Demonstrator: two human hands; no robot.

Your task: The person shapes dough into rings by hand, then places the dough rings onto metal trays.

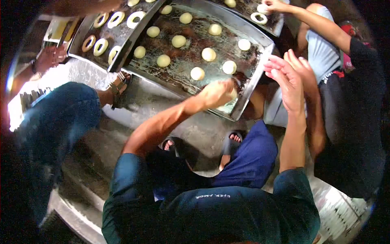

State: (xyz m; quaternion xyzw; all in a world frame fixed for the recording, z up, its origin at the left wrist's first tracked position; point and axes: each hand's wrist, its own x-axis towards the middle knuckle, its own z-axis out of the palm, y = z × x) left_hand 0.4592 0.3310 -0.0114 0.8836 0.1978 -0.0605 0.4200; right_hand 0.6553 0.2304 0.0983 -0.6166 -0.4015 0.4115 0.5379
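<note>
A worn metal tray [178, 76] lies in front of me, holding several pale round dough balls [209, 54] spaced apart. My left hand [217, 94] is above the tray's near right corner, blurred, with its fingers curled closed. A pale patch shows under those fingers, but I cannot make out what they hold. My right hand [287, 79] is raised just beyond the tray's right edge, fingers stretched out and nothing in it. Two dough balls [197, 73] lie just past my left hand.
On the left, another tray [87, 60] carries several dough rings [100, 47]. A third tray at the top right has a dough ring [258, 18], with a co-worker's hand [277, 6] over it. Another person's hand [304, 69] is right behind mine. A person's leg [65, 114] is at left.
</note>
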